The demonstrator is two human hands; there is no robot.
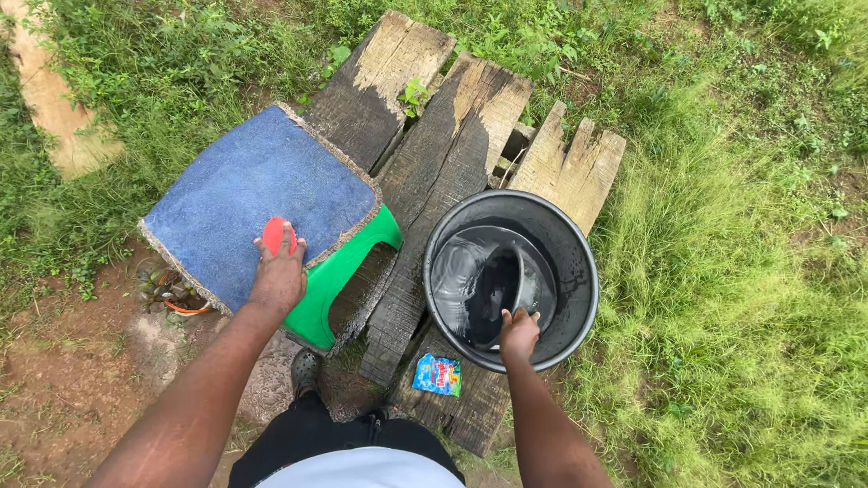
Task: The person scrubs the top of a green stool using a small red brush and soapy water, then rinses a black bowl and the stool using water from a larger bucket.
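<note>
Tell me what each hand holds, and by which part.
The left hand presses a red scrubber onto the blue mat, gripping its near end. The right hand holds a dark scoop in the bucket by its near rim.

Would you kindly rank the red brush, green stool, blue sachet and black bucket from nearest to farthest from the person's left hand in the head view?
From the left hand:
1. Red brush, in its grip on the blue mat.
2. Green stool, just right, under the mat.
3. Blue sachet, lower right on the planks.
4. Black bucket, far right.

Weathered wooden planks (452, 163) lie on grass (723, 271), with a small blue sachet (438, 374) on one plank.
</note>
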